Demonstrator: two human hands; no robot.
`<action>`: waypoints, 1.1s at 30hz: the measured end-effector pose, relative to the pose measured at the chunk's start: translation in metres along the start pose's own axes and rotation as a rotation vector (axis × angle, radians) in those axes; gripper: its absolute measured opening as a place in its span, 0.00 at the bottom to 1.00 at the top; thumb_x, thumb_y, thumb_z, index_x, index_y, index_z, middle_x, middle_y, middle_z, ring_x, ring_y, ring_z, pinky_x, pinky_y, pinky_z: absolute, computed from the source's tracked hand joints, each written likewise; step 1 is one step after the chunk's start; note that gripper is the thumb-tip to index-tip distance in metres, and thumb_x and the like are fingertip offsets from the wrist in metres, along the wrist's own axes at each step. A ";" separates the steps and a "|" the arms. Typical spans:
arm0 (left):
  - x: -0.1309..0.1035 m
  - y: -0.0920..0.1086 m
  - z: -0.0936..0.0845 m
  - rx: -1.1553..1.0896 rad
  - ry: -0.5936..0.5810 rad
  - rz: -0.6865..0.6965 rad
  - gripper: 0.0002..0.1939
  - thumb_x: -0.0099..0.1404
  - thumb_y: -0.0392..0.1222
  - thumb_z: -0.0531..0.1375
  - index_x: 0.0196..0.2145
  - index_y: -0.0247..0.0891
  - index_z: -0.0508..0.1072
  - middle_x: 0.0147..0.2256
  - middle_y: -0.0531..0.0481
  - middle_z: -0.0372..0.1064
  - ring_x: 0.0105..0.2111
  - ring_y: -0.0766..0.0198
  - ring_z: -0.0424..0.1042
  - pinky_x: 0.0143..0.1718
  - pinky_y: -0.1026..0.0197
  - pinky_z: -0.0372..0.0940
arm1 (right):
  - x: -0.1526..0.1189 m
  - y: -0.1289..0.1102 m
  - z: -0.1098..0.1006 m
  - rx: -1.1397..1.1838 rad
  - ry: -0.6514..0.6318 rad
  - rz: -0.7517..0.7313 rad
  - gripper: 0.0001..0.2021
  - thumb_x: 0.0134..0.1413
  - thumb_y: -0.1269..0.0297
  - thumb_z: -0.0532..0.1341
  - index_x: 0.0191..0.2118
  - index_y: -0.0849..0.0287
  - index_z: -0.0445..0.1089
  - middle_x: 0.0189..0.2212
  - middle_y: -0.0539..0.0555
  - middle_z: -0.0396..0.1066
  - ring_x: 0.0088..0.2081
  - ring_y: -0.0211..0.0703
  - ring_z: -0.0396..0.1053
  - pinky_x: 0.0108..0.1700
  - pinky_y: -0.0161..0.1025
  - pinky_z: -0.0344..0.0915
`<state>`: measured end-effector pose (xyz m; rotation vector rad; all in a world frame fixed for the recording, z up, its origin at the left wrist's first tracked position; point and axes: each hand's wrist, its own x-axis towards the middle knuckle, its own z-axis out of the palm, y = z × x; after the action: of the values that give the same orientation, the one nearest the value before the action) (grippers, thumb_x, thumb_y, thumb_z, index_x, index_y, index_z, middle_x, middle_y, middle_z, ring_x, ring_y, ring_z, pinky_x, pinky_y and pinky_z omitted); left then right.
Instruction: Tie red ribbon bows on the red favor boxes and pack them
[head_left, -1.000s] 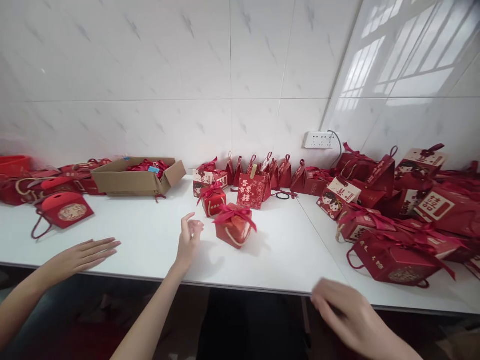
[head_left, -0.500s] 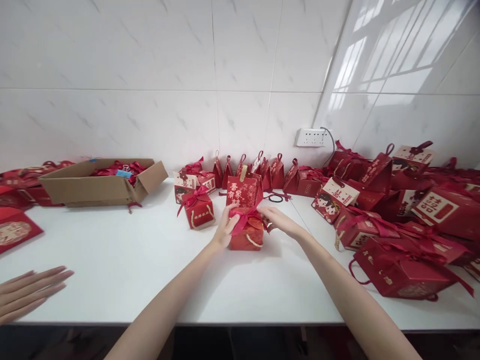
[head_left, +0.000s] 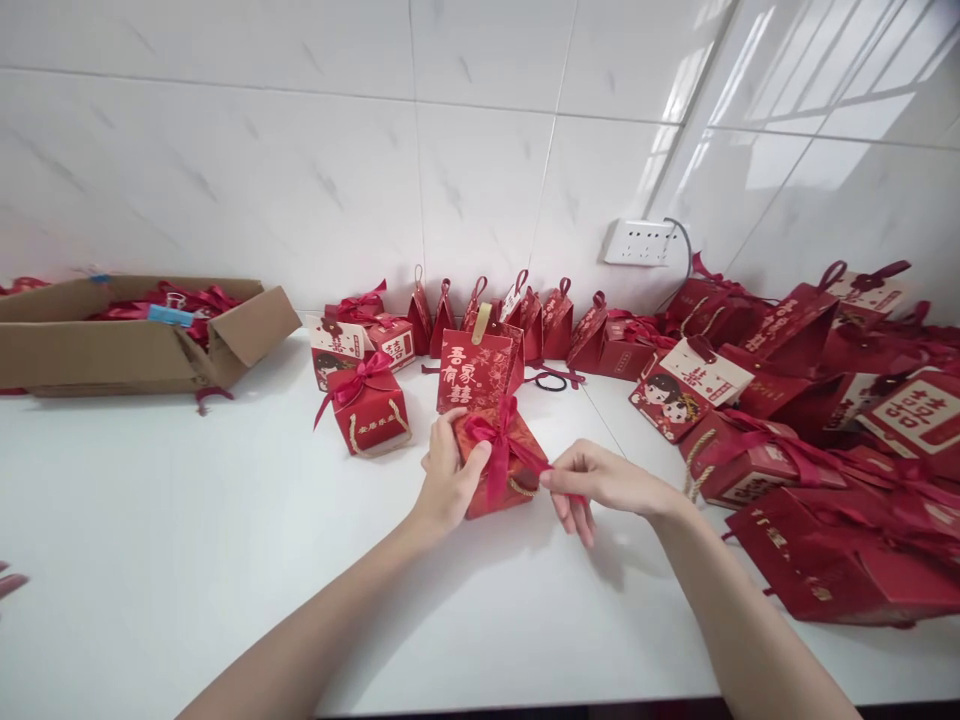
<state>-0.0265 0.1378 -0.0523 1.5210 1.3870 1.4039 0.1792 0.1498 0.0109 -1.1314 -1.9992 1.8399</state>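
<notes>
A small red gift box [head_left: 472, 500] with a gold rope handle stands tilted slightly on the white table [head_left: 225, 560], a dark pink ribbon [head_left: 499, 455] tied in a bow on its top. My left hand [head_left: 450, 470] grips the box's left side, thumb up by the bow. My right hand [head_left: 592, 485] pinches one ribbon tail at the right and draws it out from the box; its lower fingers hang loose. Right behind stands a taller red box [head_left: 476, 370] with gold-white characters. Another bow-tied red box [head_left: 371, 410] sits to the left.
An open cardboard box [head_left: 97, 355] of ribbons lies at back left. Red gift boxes [head_left: 840, 560] are heaped on the right; several triangular ones [head_left: 556, 325] line the wall. A black ring [head_left: 551, 381] lies behind the hands. Another person's fingertips [head_left: 11, 582] show at the left edge.
My right hand has moved right and down from the bow, pulling a ribbon tail outward. The box has turned a little. The other person's hand has mostly left the view at left.
</notes>
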 end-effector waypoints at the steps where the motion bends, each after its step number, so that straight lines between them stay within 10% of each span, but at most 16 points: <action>1: 0.000 0.001 -0.001 -0.015 -0.021 -0.009 0.20 0.61 0.48 0.55 0.50 0.45 0.59 0.50 0.45 0.62 0.52 0.53 0.62 0.51 0.51 0.57 | -0.002 0.000 -0.002 -0.017 -0.079 0.017 0.25 0.48 0.42 0.59 0.21 0.62 0.69 0.17 0.51 0.68 0.14 0.34 0.64 0.18 0.32 0.58; 3: 0.002 0.004 -0.003 -0.067 -0.067 -0.024 0.21 0.61 0.48 0.56 0.51 0.45 0.58 0.50 0.46 0.62 0.51 0.55 0.63 0.50 0.53 0.58 | -0.004 0.002 -0.009 -0.044 -0.059 0.008 0.28 0.45 0.37 0.58 0.22 0.63 0.69 0.18 0.53 0.69 0.15 0.35 0.64 0.18 0.32 0.59; 8: 0.007 0.008 -0.008 -0.172 -0.146 -0.012 0.16 0.63 0.51 0.54 0.46 0.44 0.62 0.43 0.49 0.65 0.44 0.59 0.66 0.46 0.58 0.61 | 0.016 0.010 -0.020 0.081 0.731 -0.150 0.27 0.49 0.37 0.53 0.26 0.60 0.67 0.27 0.58 0.70 0.29 0.43 0.69 0.23 0.34 0.65; 10: 0.006 0.011 -0.008 -0.146 -0.199 0.016 0.13 0.63 0.51 0.54 0.41 0.42 0.65 0.40 0.49 0.66 0.43 0.59 0.66 0.45 0.58 0.60 | 0.028 0.010 -0.017 0.060 0.835 -0.246 0.23 0.52 0.41 0.54 0.31 0.59 0.67 0.35 0.58 0.69 0.37 0.45 0.67 0.28 0.36 0.67; 15: 0.001 0.017 -0.003 -0.107 -0.309 0.088 0.12 0.62 0.51 0.56 0.37 0.40 0.69 0.42 0.47 0.65 0.43 0.59 0.66 0.45 0.58 0.61 | 0.045 0.003 0.002 -0.145 0.781 -0.334 0.17 0.53 0.49 0.54 0.28 0.59 0.66 0.30 0.53 0.69 0.34 0.42 0.65 0.40 0.41 0.63; 24: -0.004 0.027 -0.004 0.112 -0.017 0.148 0.10 0.62 0.47 0.55 0.28 0.40 0.66 0.35 0.49 0.61 0.37 0.61 0.63 0.36 0.61 0.60 | 0.026 0.002 0.010 -0.195 0.894 -0.301 0.11 0.47 0.55 0.59 0.26 0.58 0.66 0.30 0.53 0.69 0.32 0.42 0.65 0.36 0.40 0.62; 33: -0.009 0.030 -0.005 0.079 -0.033 0.054 0.12 0.63 0.46 0.52 0.24 0.40 0.58 0.25 0.55 0.56 0.26 0.65 0.58 0.29 0.63 0.56 | 0.005 -0.001 0.005 0.108 0.503 -0.104 0.12 0.43 0.57 0.63 0.24 0.59 0.61 0.20 0.46 0.61 0.22 0.33 0.56 0.24 0.33 0.51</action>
<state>-0.0219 0.1208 -0.0258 1.6357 1.4058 1.3649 0.1721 0.1498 0.0093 -1.2743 -1.6186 1.4128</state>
